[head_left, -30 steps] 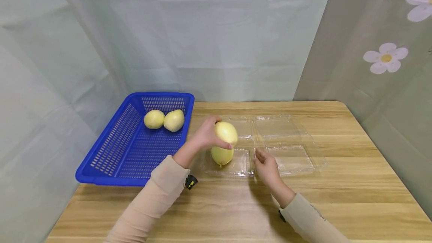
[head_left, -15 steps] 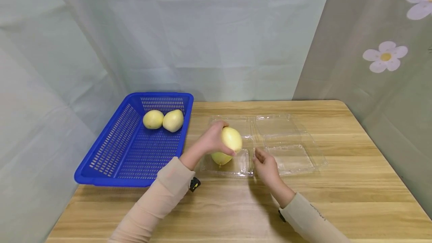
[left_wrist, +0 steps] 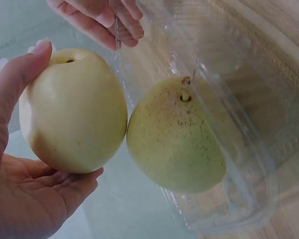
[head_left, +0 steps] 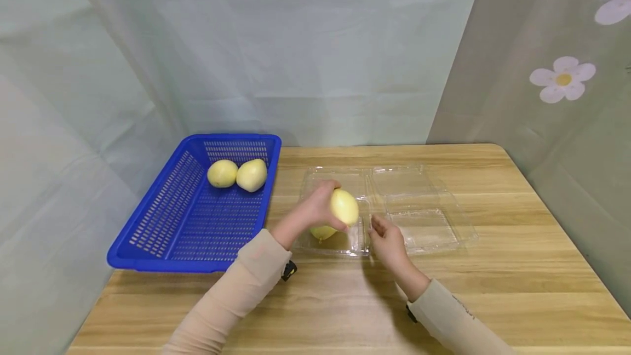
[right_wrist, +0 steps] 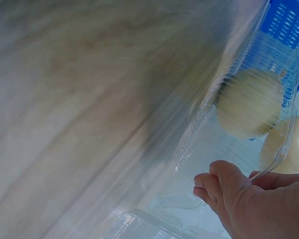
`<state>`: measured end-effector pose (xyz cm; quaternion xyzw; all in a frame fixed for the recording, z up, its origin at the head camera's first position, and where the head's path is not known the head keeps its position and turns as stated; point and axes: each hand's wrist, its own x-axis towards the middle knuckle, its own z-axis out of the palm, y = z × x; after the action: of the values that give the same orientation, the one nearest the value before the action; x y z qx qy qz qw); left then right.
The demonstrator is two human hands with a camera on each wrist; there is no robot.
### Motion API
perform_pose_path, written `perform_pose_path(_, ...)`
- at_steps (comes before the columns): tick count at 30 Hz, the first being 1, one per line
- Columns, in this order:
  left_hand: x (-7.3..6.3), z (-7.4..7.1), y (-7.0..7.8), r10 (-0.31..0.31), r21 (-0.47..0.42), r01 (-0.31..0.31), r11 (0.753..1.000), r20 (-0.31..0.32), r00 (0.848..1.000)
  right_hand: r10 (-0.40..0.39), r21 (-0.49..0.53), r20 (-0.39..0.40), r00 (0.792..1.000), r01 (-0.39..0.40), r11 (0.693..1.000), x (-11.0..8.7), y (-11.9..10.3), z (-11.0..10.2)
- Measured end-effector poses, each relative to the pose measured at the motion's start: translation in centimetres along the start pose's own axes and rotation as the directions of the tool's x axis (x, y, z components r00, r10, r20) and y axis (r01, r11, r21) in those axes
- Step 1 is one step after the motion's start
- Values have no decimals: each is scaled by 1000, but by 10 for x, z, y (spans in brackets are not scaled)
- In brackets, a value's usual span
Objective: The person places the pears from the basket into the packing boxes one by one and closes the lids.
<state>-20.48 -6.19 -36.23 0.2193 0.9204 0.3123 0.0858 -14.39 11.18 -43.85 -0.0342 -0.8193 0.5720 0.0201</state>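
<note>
Right wrist: basket (right_wrist: 288,22) seemingly behind container (right_wrist: 204,139).

Plastic, wood and cloth; sharpest gloss on the box (head_left: 424,229).
Box: thin clear plastic, ribbed walls, bright glints along edges. Held fruit (left_wrist: 77,114): smooth skin, waxy soft sheen. Speckled fruit (left_wrist: 177,144): duller, skin flecked brown. Basket (head_left: 162,265): moulded plastic, slotted, low satin shine. Table (head_left: 517,267): wood grain, smooth, faint sheen. Curtain (head_left: 320,43): looks like cloth, creased, mostly matt. Left sleeve (head_left: 231,295): matt cloth, wrinkled.
</note>
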Motion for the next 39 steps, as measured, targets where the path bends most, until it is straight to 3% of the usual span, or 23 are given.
perform_pose_path(6,2,5,0,23,-34,-21,999,39,999,5,6,4,1000,-5,1000,2,0,2)
perform_pose_path(18,7,18,3,38,-11,-37,999,80,996,4,-8,-3,1000,-4,1000,2,2,1)
perform_pose_path(39,15,32,4,37,93,-52,994,155,987,-12,-13,-8,1000,12,1000,0,0,0)
